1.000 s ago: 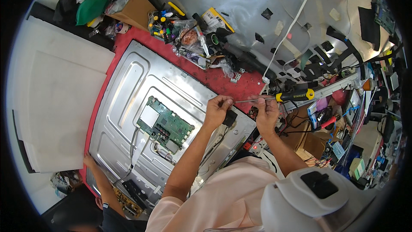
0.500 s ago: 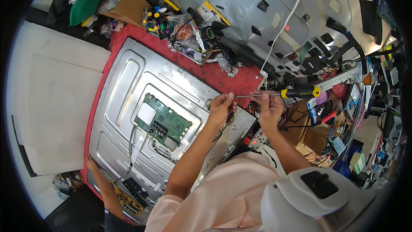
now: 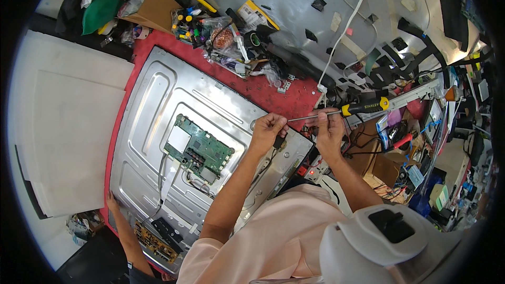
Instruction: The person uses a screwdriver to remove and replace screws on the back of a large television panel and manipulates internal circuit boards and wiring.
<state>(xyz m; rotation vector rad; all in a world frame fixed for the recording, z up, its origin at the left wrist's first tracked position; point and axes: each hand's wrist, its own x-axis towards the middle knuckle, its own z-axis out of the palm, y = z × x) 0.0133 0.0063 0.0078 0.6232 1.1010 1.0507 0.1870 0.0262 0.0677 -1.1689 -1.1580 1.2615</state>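
A screwdriver (image 3: 365, 107) with a black and yellow handle lies sideways over the upper right corner of a silver metal panel (image 3: 152, 94). My left hand (image 3: 269, 131) pinches at the far end of its thin shaft; whether a small part is there too, I cannot tell. My right hand (image 3: 329, 131) holds the shaft near the handle, fingers curled. A green circuit board (image 3: 202, 147) sits mid-panel with cables attached; a brown board (image 3: 152, 240) is lower down.
The red mat (image 3: 284, 100) carries a pile of tools and bags (image 3: 215, 37). White sheets (image 3: 68, 126) stand at left, a cluttered shelf (image 3: 410, 158) at right. A co-worker's arm (image 3: 126, 231) reaches up along the panel's left edge. A white cable (image 3: 347, 31) hangs above.
The screwdriver and both my hands have shifted slightly up and right, and the handle now tilts a little more upward. The surroundings have shifted slightly in view.
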